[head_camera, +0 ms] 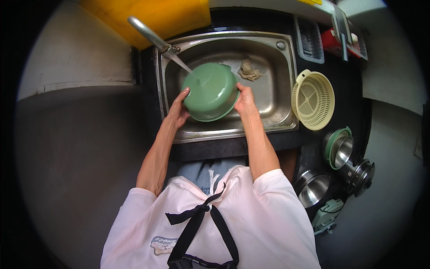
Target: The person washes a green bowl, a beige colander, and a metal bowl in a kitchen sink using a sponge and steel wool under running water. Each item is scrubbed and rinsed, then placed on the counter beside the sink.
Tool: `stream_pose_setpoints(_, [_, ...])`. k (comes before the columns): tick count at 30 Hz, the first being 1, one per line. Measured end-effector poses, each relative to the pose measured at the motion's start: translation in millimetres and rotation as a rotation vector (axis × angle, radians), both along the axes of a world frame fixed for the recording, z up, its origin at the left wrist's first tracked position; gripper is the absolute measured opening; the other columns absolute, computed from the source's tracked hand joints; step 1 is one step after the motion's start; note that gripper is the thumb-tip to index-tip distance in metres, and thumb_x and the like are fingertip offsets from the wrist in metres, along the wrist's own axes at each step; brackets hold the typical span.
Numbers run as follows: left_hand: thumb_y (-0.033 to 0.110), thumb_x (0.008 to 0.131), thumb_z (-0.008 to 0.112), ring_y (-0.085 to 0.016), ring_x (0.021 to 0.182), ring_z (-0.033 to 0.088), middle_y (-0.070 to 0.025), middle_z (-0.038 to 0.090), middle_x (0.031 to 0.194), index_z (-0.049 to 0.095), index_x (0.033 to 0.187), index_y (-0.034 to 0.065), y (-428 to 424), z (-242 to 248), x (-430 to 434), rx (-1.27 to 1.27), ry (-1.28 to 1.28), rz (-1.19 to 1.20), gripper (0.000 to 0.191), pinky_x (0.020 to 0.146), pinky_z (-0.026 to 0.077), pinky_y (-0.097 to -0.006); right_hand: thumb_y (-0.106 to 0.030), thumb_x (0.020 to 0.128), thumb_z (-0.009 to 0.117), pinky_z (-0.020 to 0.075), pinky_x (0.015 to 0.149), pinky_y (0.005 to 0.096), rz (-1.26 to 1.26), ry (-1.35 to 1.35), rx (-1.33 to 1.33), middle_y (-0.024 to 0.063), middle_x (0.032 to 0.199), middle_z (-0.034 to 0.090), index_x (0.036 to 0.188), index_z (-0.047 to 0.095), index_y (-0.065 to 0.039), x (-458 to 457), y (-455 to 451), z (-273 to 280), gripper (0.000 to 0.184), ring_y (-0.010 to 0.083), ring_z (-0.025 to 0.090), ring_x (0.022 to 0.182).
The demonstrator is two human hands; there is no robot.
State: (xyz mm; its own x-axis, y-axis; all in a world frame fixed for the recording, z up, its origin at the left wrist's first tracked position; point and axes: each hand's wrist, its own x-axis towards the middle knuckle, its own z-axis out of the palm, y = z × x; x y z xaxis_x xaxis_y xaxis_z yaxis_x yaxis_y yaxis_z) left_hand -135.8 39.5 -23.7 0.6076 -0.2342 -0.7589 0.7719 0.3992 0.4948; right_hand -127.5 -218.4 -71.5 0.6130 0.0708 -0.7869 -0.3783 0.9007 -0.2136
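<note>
Both hands hold a green plastic basin (215, 94) over the steel sink (273, 77), its underside turned up. My left hand (178, 109) grips the left rim, thumb on the outer wall. On the opposite side, my right hand (246, 98) has hold of the rim; some of its fingers are hidden by the basin. Water runs from the metal faucet (147, 33) onto the basin's base and spreads over it. Behind the basin, a crumpled beige cloth (249, 70) lies on the sink floor.
Right of the sink, a cream plastic colander (314, 101) leans against its edge. Clear plastic trays (309, 42) and a red box (336, 42) stand at the back right. Nested bowls (338, 148), a lidded pot (361, 178) and a steel bowl (313, 189) occupy the right counter.
</note>
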Motion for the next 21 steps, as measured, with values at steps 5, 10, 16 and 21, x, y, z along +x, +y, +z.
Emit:
stream_pose_setpoints(5, [0.040, 0.098, 0.074, -0.024, 0.128, 0.062, -0.0094, 0.066, 0.136, 0.059, 0.139, 0.0063, 4, 15, -6, -0.310, -0.040, 0.300, 0.055, 0.109, 0.053, -0.0437, -0.021, 0.104, 0.054, 0.0611, 0.084, 0.0428, 0.055, -0.029, -0.197, 0.0153, 0.110, 0.072, 0.116, 0.065, 0.007, 29, -4, -15, 0.032, 0.0260, 0.072, 0.095])
stream_pose_setpoints(10, [0.038, 0.098, 0.074, -0.018, 0.120, 0.064, -0.0057, 0.068, 0.131, 0.058, 0.137, 0.0029, 2, 34, 4, -0.107, -0.361, 0.172, 0.055, 0.107, 0.052, -0.0381, -0.036, 0.106, 0.049, 0.0580, 0.087, 0.0410, 0.160, -0.030, -0.385, 0.0106, 0.112, 0.072, 0.116, 0.068, 0.001, 30, 27, -11, 0.042, 0.0233, 0.069, 0.098])
stream_pose_setpoints(16, [0.021, 0.098, 0.074, -0.021, 0.109, 0.066, -0.0080, 0.070, 0.120, 0.054, 0.135, 0.0018, -32, 37, 3, 0.392, -0.766, -0.317, 0.046, 0.095, 0.052, -0.0360, -0.054, 0.112, 0.034, 0.0495, 0.102, 0.0409, 0.198, -0.009, -0.489, 0.0098, 0.129, 0.067, 0.134, 0.062, -0.003, 4, 75, 10, 0.062, 0.0246, 0.063, 0.118])
stream_pose_setpoints(21, [0.014, 0.097, 0.067, -0.048, 0.085, 0.066, -0.0229, 0.070, 0.087, 0.050, 0.108, 0.0045, -53, 30, -2, 0.976, -1.025, -0.761, 0.022, 0.068, 0.049, -0.0531, -0.063, 0.107, 0.042, 0.0499, 0.103, 0.0409, 0.098, -0.171, -0.209, 0.0081, 0.142, 0.056, 0.147, 0.050, -0.011, -20, 80, 39, 0.066, 0.0221, 0.058, 0.123])
